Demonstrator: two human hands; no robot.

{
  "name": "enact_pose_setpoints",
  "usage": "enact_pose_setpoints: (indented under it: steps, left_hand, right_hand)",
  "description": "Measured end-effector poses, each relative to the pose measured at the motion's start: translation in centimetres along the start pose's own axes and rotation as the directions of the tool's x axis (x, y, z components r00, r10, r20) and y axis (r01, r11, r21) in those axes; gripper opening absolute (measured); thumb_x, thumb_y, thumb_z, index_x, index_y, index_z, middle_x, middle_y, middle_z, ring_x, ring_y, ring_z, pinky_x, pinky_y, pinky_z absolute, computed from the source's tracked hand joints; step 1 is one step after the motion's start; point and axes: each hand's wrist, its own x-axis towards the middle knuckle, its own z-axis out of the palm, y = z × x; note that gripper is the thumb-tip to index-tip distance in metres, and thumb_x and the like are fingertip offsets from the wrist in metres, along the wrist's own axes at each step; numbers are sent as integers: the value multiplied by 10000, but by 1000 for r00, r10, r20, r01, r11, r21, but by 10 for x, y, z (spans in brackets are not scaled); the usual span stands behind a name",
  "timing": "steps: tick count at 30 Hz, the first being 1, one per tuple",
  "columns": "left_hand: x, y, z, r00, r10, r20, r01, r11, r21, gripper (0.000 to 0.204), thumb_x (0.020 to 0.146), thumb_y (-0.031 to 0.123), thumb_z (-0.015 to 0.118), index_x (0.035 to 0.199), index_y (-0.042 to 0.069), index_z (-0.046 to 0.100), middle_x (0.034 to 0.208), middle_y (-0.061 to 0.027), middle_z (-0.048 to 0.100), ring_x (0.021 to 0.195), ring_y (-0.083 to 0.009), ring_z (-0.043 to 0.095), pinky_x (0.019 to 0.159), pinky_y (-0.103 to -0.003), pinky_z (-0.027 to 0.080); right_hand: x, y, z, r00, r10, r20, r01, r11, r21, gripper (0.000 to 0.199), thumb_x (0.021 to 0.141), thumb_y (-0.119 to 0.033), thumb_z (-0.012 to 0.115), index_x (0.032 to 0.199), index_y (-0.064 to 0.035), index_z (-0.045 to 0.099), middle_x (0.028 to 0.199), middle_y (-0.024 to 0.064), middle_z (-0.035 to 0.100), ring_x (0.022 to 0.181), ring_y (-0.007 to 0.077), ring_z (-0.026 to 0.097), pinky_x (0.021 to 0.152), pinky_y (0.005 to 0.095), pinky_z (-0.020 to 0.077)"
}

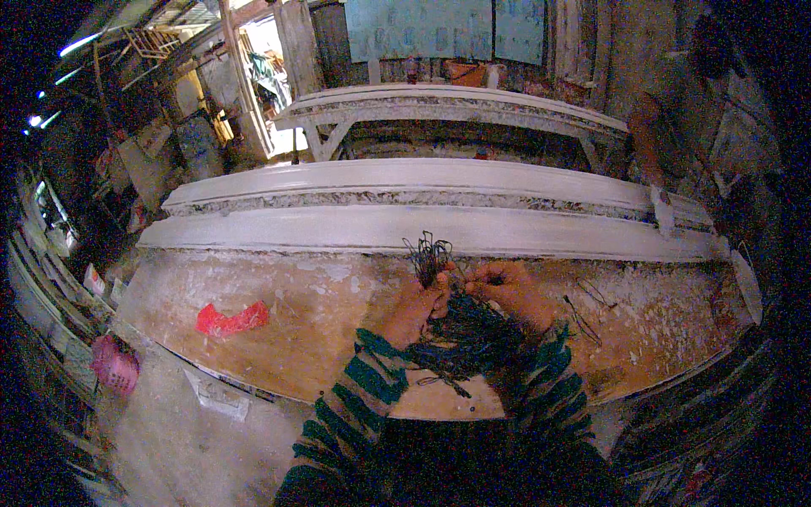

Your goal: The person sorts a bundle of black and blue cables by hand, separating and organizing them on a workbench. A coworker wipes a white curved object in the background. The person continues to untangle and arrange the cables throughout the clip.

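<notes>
My left hand (416, 314) is closed around a bundle of thin dark wires (429, 258), whose looped ends stick up above the fingers. Close beside it, my right hand (514, 291) has its fingers bent together in a pinch; whatever they hold is too small and dark to make out. A tangled heap of dark wires (465, 334) lies on the worn wooden tabletop (329, 338) below and between the two hands. A few loose wires (581, 321) rest on the board to the right of my right hand.
Long white moulded strips (355, 228) lie across the table's far side. A crumpled red piece (231, 319) lies on the left of the board. Another bench (456, 106) with white strips stands behind. A pink bag (115, 365) is at the lower left.
</notes>
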Motion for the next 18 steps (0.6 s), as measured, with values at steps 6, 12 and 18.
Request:
enact_pose_setpoints:
  steps: [6, 12, 18]
  left_hand:
    - [-5, 7, 10, 996, 84, 39, -85, 996, 25, 324, 857, 364, 597, 1013, 84, 552, 669, 49, 500, 531, -53, 392, 446, -208, 306]
    - [-7, 13, 10, 997, -28, -74, 26, 999, -24, 302, 847, 399, 599, 865, 99, 568, 685, 38, 528, 541, -56, 417, 454, -203, 326]
    - [1, 4, 3, 981, 25, -194, -36, 998, -53, 291, 861, 390, 583, 831, 101, 564, 682, 31, 524, 568, -70, 459, 482, -214, 360]
  right_hand:
    - [-3, -12, 23, 997, -76, 34, 69, 982, 176, 120, 795, -128, 667, 830, -14, 660, 791, 21, 655, 717, 96, 568, 692, 252, 448]
    - [-12, -29, 31, 1000, -20, 8, 17, 943, 331, 136, 795, -110, 660, 884, -7, 657, 810, 20, 658, 746, 104, 577, 718, 252, 450]
    - [-10, -23, 24, 1000, 2, -2, -2, 988, 152, 154, 775, -106, 669, 909, -33, 649, 848, 29, 650, 743, 104, 568, 695, 250, 452]
